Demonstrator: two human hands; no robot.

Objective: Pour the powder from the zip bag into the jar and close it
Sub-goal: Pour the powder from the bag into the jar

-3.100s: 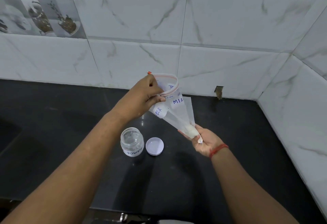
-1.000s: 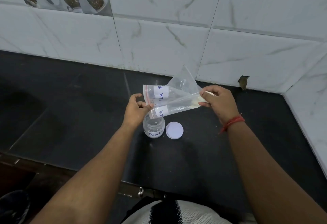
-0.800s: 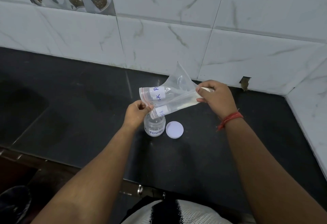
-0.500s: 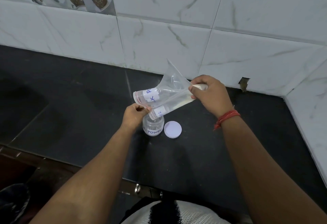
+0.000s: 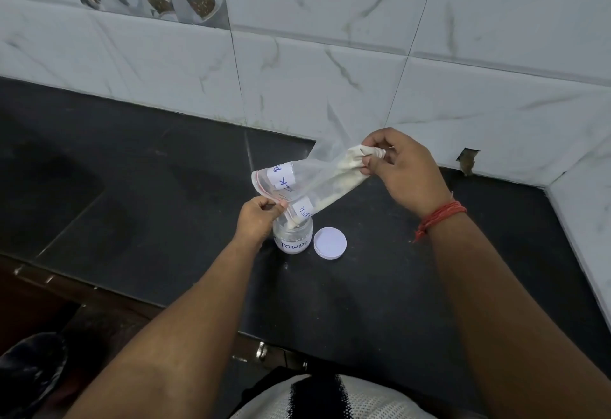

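A clear zip bag (image 5: 317, 177) with white labels and off-white powder is tilted over a small clear jar (image 5: 293, 236) on the black counter. My left hand (image 5: 259, 220) pinches the bag's open mouth right above the jar's opening. My right hand (image 5: 401, 170) grips the bag's raised bottom corner, up and to the right. Powder runs down inside the bag and falls from its mouth into the jar, where some lies at the bottom. The jar's white lid (image 5: 330, 242) lies flat on the counter, just right of the jar.
The black counter (image 5: 165, 187) meets white marble-look wall tiles (image 5: 330, 71) at the back and on the right. A chipped hole (image 5: 467, 162) marks the wall base at right. The counter's front edge (image 5: 132, 293) runs below my arms.
My right hand has lifted the bag's bottom corner higher, so the bag slopes more steeply. Powder has slid down to the mouth and now falls into the jar.
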